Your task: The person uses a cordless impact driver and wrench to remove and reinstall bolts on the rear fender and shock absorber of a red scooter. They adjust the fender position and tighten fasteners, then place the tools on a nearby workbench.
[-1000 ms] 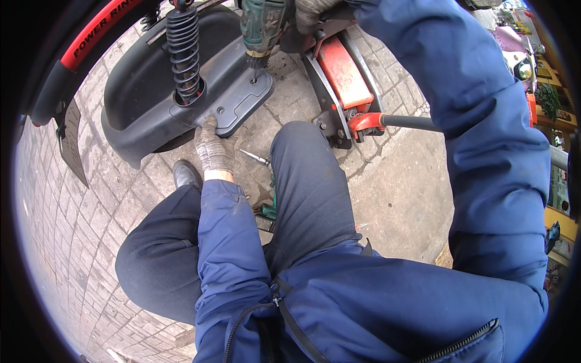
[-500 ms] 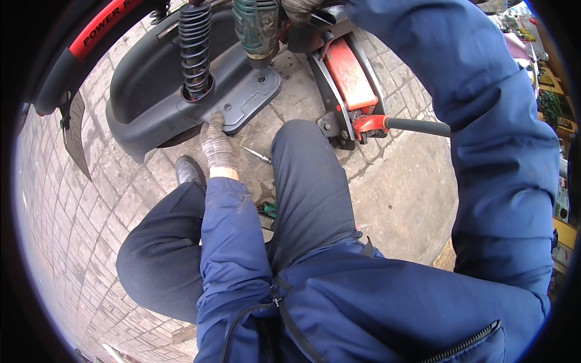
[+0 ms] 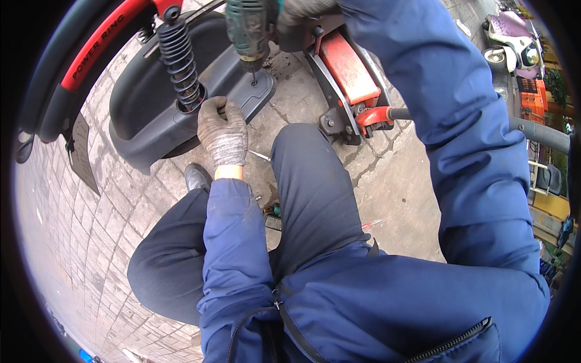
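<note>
My right hand (image 3: 307, 8), in a grey work glove and partly cut off by the top edge, grips a green cordless drill (image 3: 247, 27). The drill points down, its bit at a screw hole in the flat end of a black plastic fender (image 3: 136, 91). My left hand (image 3: 224, 130), gloved too, is closed with its fingers curled over the fender's near edge; whatever the fingertips hold is hidden. Just beyond that hand, a black coil-spring shock absorber (image 3: 178, 60) stands with its lower end in the fender's opening.
A red floor jack (image 3: 351, 69) stands right of the fender, its handle running rightward. A black and red curved bar (image 3: 100, 45) arches at upper left. Between my legs lie a thin metal tool (image 3: 260, 155) and a green-handled tool (image 3: 273, 210). A parked scooter (image 3: 514, 45) is far right.
My left hand has lifted from the fender's flat end and curled its fingers. The drill stays over the same end, and the view has shifted slightly.
</note>
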Motion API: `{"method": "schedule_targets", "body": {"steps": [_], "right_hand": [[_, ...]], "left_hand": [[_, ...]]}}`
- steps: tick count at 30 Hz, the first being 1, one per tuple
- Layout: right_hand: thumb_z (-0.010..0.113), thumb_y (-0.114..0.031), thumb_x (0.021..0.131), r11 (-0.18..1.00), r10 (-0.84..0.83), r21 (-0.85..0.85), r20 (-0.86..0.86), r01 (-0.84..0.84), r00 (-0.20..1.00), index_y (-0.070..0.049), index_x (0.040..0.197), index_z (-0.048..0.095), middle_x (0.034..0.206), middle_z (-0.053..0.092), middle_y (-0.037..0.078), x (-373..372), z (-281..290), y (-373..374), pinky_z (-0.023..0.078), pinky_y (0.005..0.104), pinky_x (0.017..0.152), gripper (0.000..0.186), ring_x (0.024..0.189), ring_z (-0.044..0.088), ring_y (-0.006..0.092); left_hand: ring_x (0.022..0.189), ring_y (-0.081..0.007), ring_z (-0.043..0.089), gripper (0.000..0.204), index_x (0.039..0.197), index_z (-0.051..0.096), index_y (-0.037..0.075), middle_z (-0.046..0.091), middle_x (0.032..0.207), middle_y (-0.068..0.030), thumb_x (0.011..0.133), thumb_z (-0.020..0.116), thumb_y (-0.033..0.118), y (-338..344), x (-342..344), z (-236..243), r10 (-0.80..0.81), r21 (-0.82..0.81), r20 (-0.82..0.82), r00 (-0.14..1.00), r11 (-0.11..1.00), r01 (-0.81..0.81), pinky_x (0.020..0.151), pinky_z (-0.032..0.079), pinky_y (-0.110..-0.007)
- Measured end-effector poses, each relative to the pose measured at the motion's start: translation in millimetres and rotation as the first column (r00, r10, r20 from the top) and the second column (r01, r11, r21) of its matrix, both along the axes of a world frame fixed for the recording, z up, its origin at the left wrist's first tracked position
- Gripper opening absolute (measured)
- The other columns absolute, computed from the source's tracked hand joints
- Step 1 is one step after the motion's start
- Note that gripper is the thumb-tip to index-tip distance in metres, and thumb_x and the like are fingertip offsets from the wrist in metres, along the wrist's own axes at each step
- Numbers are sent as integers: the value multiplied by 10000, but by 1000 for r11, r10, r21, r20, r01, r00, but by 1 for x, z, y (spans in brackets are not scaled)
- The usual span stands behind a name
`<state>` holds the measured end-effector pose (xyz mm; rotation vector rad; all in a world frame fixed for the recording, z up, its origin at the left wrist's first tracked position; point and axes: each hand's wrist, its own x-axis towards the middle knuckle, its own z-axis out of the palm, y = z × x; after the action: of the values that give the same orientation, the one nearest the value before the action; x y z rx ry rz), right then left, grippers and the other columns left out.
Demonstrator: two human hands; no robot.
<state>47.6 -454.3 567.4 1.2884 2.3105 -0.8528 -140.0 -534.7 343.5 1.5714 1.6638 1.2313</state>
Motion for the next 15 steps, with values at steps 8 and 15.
{"method": "schedule_targets", "body": {"steps": [8, 15], "right_hand": [[785, -34, 707, 926, 96, 377, -142, -36, 985, -51, 1163, 624, 1000, 702, 79, 41, -1, -41, 553, 325, 798, 483, 875, 667, 170], [817, 4, 658, 303, -623, -71, -770, 950, 141, -33, 1241, 509, 1137, 641, 94, 131, -131, -214, 502, 359, 952, 661, 1054, 618, 227]], "left_hand": [[825, -300, 638, 162, 924, 627, 134, 645, 886, -89, 819, 635, 257, 28, 16, -10, -171, -38, -507, 845, 984, 176, 735, 507, -431], [773, -258, 652, 136, 872, 655, 122, 657, 823, -72, 810, 646, 242, 28, 19, -10, -152, -82, -460, 875, 988, 129, 726, 505, -392]]}}
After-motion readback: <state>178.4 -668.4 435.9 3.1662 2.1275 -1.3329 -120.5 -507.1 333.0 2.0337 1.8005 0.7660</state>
